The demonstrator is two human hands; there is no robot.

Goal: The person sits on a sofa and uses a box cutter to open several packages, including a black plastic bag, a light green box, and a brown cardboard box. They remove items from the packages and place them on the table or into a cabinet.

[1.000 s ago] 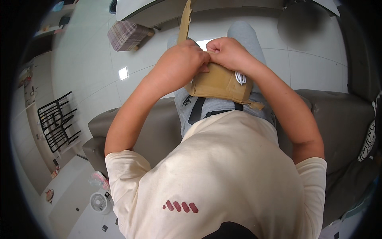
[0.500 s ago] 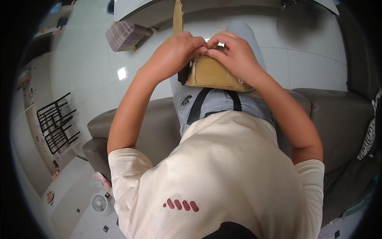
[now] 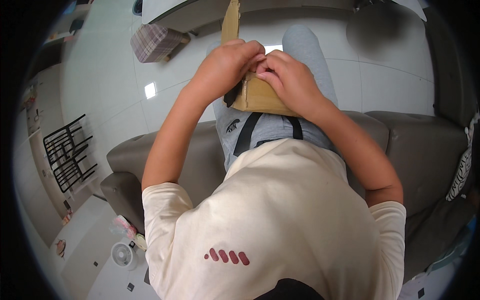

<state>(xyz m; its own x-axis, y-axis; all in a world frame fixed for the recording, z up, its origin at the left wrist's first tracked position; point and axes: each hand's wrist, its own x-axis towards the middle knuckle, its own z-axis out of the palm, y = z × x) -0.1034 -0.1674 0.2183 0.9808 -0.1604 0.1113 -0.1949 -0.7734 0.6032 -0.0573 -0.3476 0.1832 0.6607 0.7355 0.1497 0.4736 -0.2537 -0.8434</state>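
Observation:
A brown cardboard box (image 3: 262, 97) with shiny tape along its edges rests on my lap, over grey trousers (image 3: 305, 45). One flap (image 3: 230, 22) stands up at its far left. My left hand (image 3: 231, 65) is closed at the box's upper left edge, beside that flap. My right hand (image 3: 292, 80) is closed over the box's top and right side, thumb and fingers bent together. The fingertips of both hands almost meet above the box. What exactly they pinch there is hidden. Something black (image 3: 231, 95) shows below my left hand, against the box's left side.
I sit on a brown sofa (image 3: 155, 150). Ahead on the tiled floor stands a plaid stool (image 3: 155, 44), near a pale table (image 3: 165, 9). A black metal rack (image 3: 67, 152) and a white fan (image 3: 123, 255) are at the left. A patterned cushion (image 3: 460, 175) lies at the right.
The box has turned and tilted slightly on my lap. My right hand has come lower and further over it; my left hand has shifted a little right. The fingertips have drawn slightly apart.

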